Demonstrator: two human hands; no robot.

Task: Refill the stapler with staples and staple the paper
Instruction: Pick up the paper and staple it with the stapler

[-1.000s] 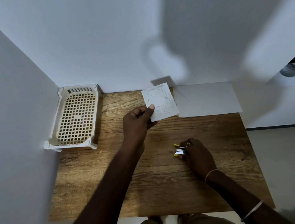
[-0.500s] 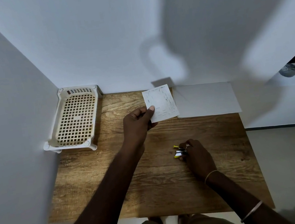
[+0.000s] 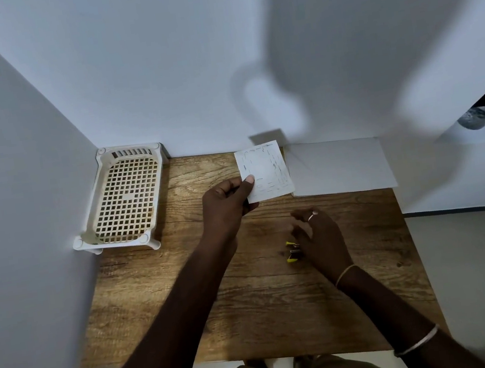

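My left hand [image 3: 225,206] pinches the lower left corner of a small white paper [image 3: 266,171] with dark marks, held above the far part of the wooden table [image 3: 166,313]. A small yellow and black stapler [image 3: 291,251] lies on the table near the middle. My right hand [image 3: 320,236] hovers just right of and above the stapler, fingers spread and blurred, holding nothing. A ring shows on one finger. Part of the stapler is hidden behind that hand.
A cream plastic basket tray [image 3: 126,200] stands at the far left corner against the walls. A larger white sheet [image 3: 338,167] lies flat at the far right of the table. White walls close the left and back sides.
My right hand has let go of the stapler and lifted away up and to the right, fingers opening. The stapler stays on the table. My left hand and paper have barely moved.
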